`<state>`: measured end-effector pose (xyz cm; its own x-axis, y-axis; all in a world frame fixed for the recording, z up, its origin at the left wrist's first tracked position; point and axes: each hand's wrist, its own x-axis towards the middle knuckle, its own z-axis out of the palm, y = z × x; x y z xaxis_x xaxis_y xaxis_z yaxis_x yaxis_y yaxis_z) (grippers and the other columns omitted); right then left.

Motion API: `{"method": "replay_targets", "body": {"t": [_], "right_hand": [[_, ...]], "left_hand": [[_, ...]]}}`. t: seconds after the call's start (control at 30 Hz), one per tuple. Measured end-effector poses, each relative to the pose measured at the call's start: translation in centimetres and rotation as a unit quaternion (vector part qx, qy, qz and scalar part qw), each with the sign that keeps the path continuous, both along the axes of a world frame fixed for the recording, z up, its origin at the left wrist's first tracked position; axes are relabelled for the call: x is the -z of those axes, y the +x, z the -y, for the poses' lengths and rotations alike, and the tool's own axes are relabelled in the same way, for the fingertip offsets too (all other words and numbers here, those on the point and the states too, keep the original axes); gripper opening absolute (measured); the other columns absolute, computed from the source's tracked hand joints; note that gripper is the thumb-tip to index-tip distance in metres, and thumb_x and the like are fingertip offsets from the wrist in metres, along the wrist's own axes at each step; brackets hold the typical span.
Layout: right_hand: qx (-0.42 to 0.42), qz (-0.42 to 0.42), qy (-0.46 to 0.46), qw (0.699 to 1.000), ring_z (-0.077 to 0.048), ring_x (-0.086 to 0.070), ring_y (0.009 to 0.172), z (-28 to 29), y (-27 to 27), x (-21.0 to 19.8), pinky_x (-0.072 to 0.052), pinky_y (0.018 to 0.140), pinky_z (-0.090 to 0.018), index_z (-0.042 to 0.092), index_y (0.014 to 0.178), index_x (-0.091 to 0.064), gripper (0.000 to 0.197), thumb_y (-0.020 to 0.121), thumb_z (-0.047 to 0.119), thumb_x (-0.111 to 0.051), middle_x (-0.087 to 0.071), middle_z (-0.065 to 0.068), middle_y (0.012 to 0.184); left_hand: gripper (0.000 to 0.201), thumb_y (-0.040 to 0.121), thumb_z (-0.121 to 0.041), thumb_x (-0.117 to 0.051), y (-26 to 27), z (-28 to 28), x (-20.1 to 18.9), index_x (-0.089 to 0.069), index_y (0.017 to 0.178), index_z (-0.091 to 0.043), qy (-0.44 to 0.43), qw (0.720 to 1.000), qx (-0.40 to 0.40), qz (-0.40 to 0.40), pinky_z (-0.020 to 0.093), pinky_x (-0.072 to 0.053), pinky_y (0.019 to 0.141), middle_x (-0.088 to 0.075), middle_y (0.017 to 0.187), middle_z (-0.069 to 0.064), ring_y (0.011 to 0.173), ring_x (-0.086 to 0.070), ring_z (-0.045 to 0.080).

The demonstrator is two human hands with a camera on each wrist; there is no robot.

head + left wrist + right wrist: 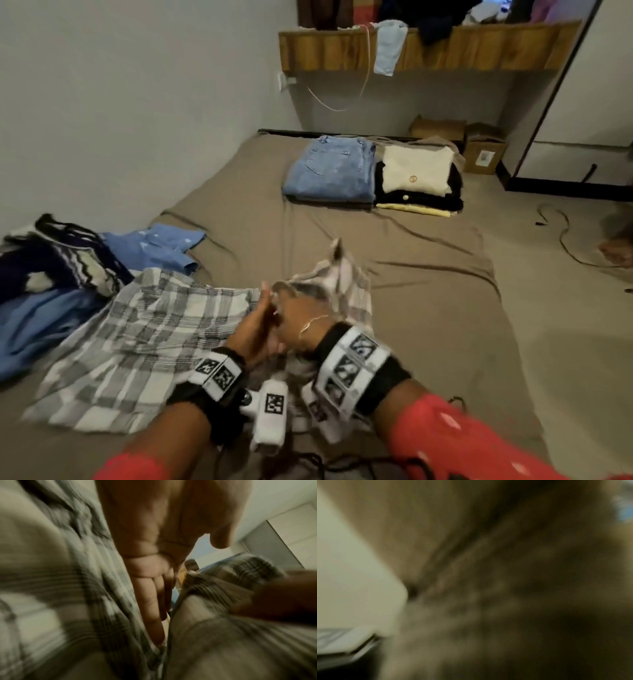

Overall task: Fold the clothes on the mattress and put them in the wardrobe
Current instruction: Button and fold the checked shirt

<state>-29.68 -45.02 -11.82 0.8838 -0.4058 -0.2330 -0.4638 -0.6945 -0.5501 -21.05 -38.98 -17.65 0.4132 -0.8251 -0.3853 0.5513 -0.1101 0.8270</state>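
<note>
A grey-and-white plaid garment lies spread on the near left of the brown-sheeted mattress. My right hand grips its right part and holds it lifted and bunched, a cloth corner sticking up above the fingers. My left hand stands edge-on beside it with straight fingers against the cloth. The left wrist view shows those straight fingers between two layers of plaid garment, with the dark right hand at the right. The right wrist view is blurred.
Folded jeans and a folded white-on-black stack sit at the mattress's far end. Unfolded clothes lie at the left: a blue shirt and a dark patterned knit. A wooden shelf, cardboard boxes and a floor cable are beyond.
</note>
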Motion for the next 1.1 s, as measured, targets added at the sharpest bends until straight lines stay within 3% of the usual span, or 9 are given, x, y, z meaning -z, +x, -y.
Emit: {"method": "replay_targets", "body": {"t": [0.1,0.2,0.37,0.47,0.6,0.73,0.83,0.93,1.1], "right_hand": [[-0.047,-0.01,0.107,0.993,-0.024,-0.056,0.102,-3.6,2.1,2.1,-0.042,0.084,-0.03,0.011,0.144,-0.023,0.063,0.092,0.026,-0.054,-0.054,-0.014,0.125],[-0.012,0.018,0.185,0.982,-0.012,-0.053,0.074,-1.7,-0.1,3.5,-0.049,0.069,-0.029,0.016,0.134,-0.04,0.042,0.094,0.021,-0.052,-0.06,-0.003,0.093],[0.117,0.033,0.119,0.985,-0.018,-0.058,0.062,5.1,-5.9,4.9,-0.045,0.05,-0.019,0.028,0.087,-0.055,0.023,0.092,0.006,-0.051,-0.065,-0.007,0.076],[0.128,-0.007,0.003,0.992,-0.021,-0.064,0.07,7.3,-5.5,5.1,-0.049,0.066,-0.028,0.032,0.08,-0.054,0.026,0.089,0.007,-0.056,-0.07,-0.01,0.08],[0.043,0.013,-0.046,0.998,-0.012,-0.058,0.075,6.8,-1.1,4.2,-0.04,0.066,-0.017,0.018,0.09,-0.067,0.024,0.084,-0.001,-0.054,-0.068,-0.003,0.085],[-0.032,-0.025,-0.069,0.997,0.0,-0.061,0.072,5.4,1.7,4.8,-0.041,0.069,-0.014,0.013,0.099,-0.071,0.025,0.085,0.002,-0.053,-0.07,-0.001,0.089],[-0.096,-0.139,-0.118,0.979,-0.023,-0.058,0.101,4.3,2.6,5.8,-0.038,0.077,-0.023,0.013,0.11,-0.065,0.027,0.085,0.021,-0.061,-0.065,-0.007,0.109],[-0.119,-0.118,-0.114,0.979,-0.021,-0.053,0.087,3.9,2.4,5.8,-0.031,0.066,-0.023,0.006,0.095,-0.062,0.016,0.082,0.016,-0.064,-0.059,-0.008,0.09],[-0.128,-0.026,-0.015,0.991,-0.013,-0.049,0.081,4.7,0.6,6.3,-0.034,0.065,-0.009,0.005,0.084,-0.067,0.011,0.078,-0.002,-0.062,-0.049,0.013,0.07]], "left_hand": [[0.066,0.089,-0.057,-0.037,2.2,-3.3,1.8,-0.053,0.128,-0.006,0.034,0.998,-0.053,-0.023,0.037,-0.05,0.086,-0.064,0.115,0.014,0.1,-0.062,0.027],[0.033,0.096,-0.028,-0.044,2.6,-3.8,2.3,-0.05,0.122,-0.009,0.067,0.997,-0.005,0.043,0.022,-0.053,0.053,-0.07,0.087,0.011,0.068,-0.068,0.019],[0.094,0.08,0.017,-0.054,4.4,-3.6,3.7,-0.008,0.148,-0.029,0.102,0.975,0.035,0.194,0.021,-0.048,0.053,-0.05,0.127,0.012,0.074,-0.056,0.022],[0.085,0.077,0.024,-0.049,4.9,-4.0,3.6,-0.031,0.142,-0.027,0.077,0.971,0.061,0.217,0.022,-0.051,0.058,-0.045,0.126,0.009,0.074,-0.056,0.021],[0.042,0.075,0.015,-0.062,6.3,-4.7,3.4,-0.062,0.094,-0.022,0.124,0.948,0.051,0.288,0.05,-0.048,0.093,-0.059,0.112,0.018,0.095,-0.058,0.029],[0.028,0.083,0.001,-0.061,6.6,-5.6,0.9,-0.063,0.074,-0.025,0.158,0.868,-0.028,0.47,0.028,-0.051,0.077,-0.067,0.088,0.004,0.079,-0.061,0.018],[0.023,0.087,0.001,-0.056,5.7,-5.1,-0.1,-0.069,0.088,-0.018,0.079,0.86,0.091,0.496,0.025,-0.048,0.083,-0.068,0.098,0.005,0.09,-0.062,0.016],[0.035,0.091,-0.013,-0.056,5.0,-4.5,0.6,-0.056,0.126,-0.018,0.09,0.842,0.24,0.474,0.027,-0.045,0.093,-0.061,0.122,0.007,0.105,-0.058,0.016],[0.051,0.091,-0.055,-0.042,6.2,-4.3,1.1,-0.06,0.121,-0.018,0.305,0.657,0.247,0.644,0.036,-0.044,0.094,-0.051,0.123,0.005,0.11,-0.054,0.024]]}}
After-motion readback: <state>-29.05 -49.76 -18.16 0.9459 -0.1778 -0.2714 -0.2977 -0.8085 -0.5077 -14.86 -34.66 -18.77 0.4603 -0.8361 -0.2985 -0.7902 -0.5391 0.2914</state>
